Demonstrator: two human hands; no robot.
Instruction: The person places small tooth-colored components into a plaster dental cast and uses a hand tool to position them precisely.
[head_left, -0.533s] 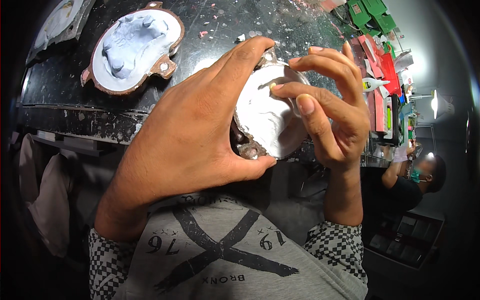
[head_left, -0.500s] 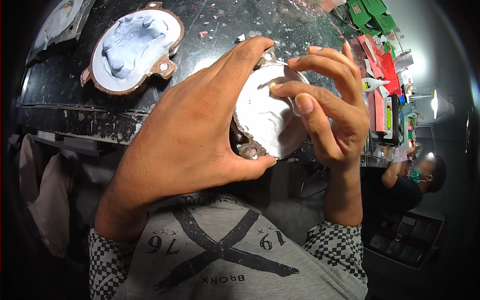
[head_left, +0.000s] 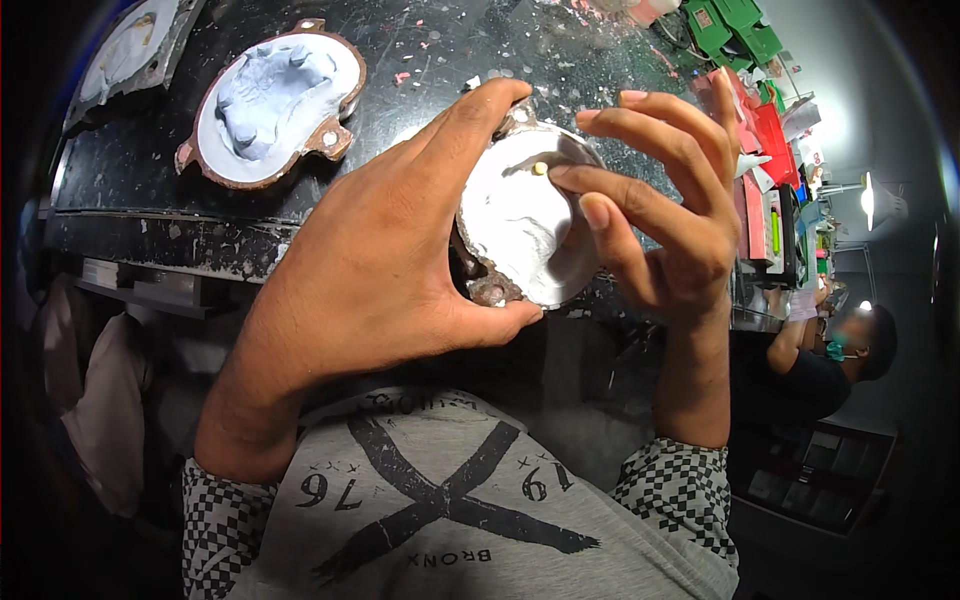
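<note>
My left hand (head_left: 390, 250) is wrapped round a brown metal dental flask half (head_left: 494, 288), thumb on the near side and fingers on the far side. White plaster (head_left: 510, 215) fills the flask, with a curved hollow moulded in it. A small yellowish piece (head_left: 540, 169), perhaps a denture tooth, sits in that hollow near the far side. Over the flask's right side hovers my right hand (head_left: 665, 215), its fingers spread. The right index fingertip is right beside the small piece; whether it touches is hard to tell. The thumb is apart from the index finger.
Another flask half (head_left: 270, 105) with bluish-white plaster lies on the scratched black bench (head_left: 420, 45) at left. A further mould (head_left: 125, 60) stands at the far left. Green boxes (head_left: 735, 30) and red trays (head_left: 775, 145) line the right. A person (head_left: 815, 370) sits at far right.
My right index fingertip has come off the small yellowish piece and shifted slightly right, leaving the piece visible in the plaster. The held flask has moved slightly left.
</note>
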